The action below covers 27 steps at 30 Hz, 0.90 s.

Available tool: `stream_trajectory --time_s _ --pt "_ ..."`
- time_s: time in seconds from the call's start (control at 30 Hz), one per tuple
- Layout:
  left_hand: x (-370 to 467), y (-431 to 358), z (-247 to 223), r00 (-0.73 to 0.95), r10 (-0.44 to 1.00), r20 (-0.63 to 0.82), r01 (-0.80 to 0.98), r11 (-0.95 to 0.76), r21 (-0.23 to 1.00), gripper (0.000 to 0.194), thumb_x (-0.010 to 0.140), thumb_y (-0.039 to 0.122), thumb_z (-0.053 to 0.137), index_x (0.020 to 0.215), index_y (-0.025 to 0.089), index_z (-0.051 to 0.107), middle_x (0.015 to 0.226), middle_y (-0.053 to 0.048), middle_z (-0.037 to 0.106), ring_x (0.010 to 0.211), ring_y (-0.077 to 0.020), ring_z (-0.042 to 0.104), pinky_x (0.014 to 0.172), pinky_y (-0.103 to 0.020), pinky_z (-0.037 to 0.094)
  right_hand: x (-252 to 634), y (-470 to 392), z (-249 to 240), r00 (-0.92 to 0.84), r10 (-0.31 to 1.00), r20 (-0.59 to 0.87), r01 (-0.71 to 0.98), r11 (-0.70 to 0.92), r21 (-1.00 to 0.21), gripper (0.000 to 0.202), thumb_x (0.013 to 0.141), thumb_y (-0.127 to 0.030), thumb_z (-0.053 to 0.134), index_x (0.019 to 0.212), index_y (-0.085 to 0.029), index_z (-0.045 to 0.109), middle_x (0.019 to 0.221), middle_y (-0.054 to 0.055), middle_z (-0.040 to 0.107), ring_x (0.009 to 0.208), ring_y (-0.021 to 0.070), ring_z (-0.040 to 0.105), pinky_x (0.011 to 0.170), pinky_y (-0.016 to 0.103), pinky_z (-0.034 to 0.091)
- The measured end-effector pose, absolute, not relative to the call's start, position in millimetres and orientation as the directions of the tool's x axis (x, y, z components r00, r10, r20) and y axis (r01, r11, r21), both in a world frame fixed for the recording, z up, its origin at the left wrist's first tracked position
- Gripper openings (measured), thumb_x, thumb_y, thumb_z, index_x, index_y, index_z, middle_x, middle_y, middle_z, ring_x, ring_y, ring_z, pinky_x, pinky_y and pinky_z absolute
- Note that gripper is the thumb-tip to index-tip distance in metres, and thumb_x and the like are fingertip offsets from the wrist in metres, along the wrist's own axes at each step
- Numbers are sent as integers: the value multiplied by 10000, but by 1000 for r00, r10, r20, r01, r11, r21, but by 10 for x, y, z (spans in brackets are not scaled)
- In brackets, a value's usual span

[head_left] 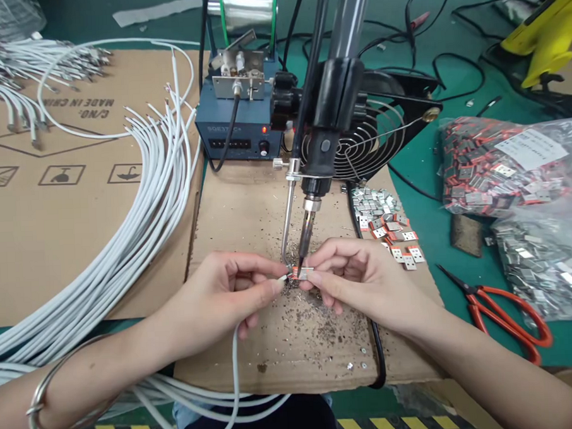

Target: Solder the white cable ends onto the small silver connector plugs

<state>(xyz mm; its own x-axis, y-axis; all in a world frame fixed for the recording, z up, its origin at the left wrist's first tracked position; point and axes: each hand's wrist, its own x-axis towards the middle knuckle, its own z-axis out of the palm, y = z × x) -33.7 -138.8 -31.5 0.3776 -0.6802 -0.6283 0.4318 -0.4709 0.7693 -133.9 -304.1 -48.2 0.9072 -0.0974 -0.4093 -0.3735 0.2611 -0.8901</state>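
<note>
Under the tip of a mounted soldering iron [307,229], my right hand [350,276] pinches a small USB connector [304,273] with a metal shell and orange-red part. My left hand [244,289] is closed on the end of a white cable [235,362], which hangs down from the fingers. The cable end meets the connector's left side, right at the iron tip; whether they touch is too small to tell. A thin metal feed tube [289,221] comes down beside the iron to the same spot.
A blue soldering unit [239,125] stands behind the cardboard [239,216]. White cables [148,201] lie left. Loose connectors [400,235], orange-handled cutters [503,312] and bags of connectors [483,168] and metal shells [539,260] lie right. A solder spool [249,17] is at the back.
</note>
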Motion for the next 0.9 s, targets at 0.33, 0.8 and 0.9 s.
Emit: stream_trajectory --time_s 0.33,0.8,0.9 --pt "-352 -1395 -306 374 -693 -617 460 -439 772 152 713 225 649 802 106 616 451 61 491 373 -49 434 327 -121 427 -1322 -3045 -422 887 -123 -446 -412 230 -882 108 709 -202 702 729 -125 630 652 48 690 410 37 485 353 118 387" --pt "-317 -1402 -295 357 -687 -633 476 -449 756 136 697 219 667 792 125 639 459 58 512 369 -50 437 324 -123 420 -1341 -3068 -420 906 -101 -411 -378 246 -893 99 682 -172 722 733 -134 647 649 37 691 425 44 472 391 151 356" --pt "-319 -1402 -284 356 -688 -633 475 -450 756 135 695 219 673 785 125 639 481 49 541 365 -46 442 326 -121 421 -1343 -3071 -425 911 -94 -401 -367 252 -895 102 689 -183 721 742 -138 647 652 33 693 423 41 462 395 153 346"
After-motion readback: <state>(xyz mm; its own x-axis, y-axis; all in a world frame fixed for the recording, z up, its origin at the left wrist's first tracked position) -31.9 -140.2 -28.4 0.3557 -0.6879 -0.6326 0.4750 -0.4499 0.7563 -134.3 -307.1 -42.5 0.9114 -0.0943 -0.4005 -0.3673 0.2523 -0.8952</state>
